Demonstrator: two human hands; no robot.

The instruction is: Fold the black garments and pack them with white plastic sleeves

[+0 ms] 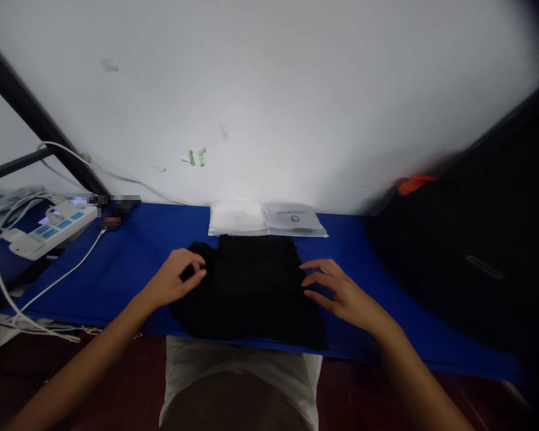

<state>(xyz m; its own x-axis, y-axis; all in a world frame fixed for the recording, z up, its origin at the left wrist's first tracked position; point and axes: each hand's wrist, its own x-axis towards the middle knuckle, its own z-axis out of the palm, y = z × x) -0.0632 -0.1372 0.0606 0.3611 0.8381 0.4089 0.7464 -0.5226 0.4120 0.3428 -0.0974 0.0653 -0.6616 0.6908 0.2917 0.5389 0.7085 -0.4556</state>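
A black piece of cloth (256,287), which looks like a garment, lies flat and partly folded on the blue tabletop (130,257). At its left side my left hand (182,276) is curled, with thumb and finger tips close together on the dark fabric. Across from it, my right hand (336,293) has its fingers spread, the tips at the cloth's right edge. The dark fabric hides most fold lines.
Behind the cloth, flat plastic packages (238,218) and a printed grey bag (294,220) lie by the wall. On the left are a white power strip (56,230) and tangled cables (2,269). A large black object (467,257) takes up the right side.
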